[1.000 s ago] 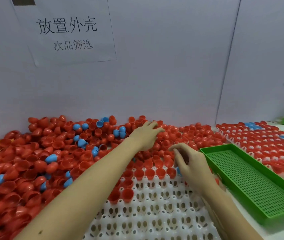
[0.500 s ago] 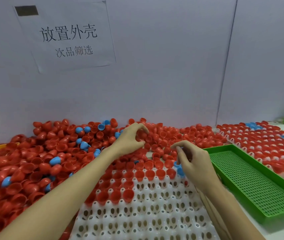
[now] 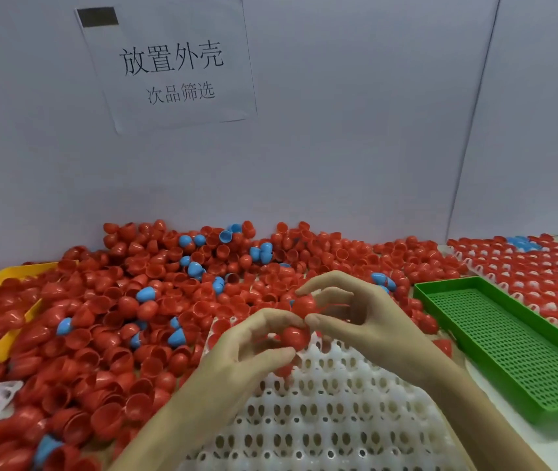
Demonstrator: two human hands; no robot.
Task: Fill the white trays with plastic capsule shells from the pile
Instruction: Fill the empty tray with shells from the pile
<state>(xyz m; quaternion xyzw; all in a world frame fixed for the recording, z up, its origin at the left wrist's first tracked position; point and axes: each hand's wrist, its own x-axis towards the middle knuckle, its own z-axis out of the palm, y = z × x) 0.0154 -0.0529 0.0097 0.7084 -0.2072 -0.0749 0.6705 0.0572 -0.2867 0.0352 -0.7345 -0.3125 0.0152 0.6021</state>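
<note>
The red capsule shells [image 3: 107,321] in the pile are looking like smooth, glossy plastic, the blue shells [image 3: 145,294] likewise. The near white tray [image 3: 321,419] is showing as matt, slightly translucent moulded plastic. The green tray [image 3: 508,348] on the right is appearing as perforated matt plastic. A matt paper sign [image 3: 172,66] is hanging on the far smooth wall [image 3: 355,130].

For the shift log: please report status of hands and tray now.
Left hand grips red shell. Right hand pinches second shell. White tray mostly unfilled. Nothing blocking.

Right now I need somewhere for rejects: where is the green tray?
In the head view the green tray lies at right, between the near white tray and a filled tray.
</note>
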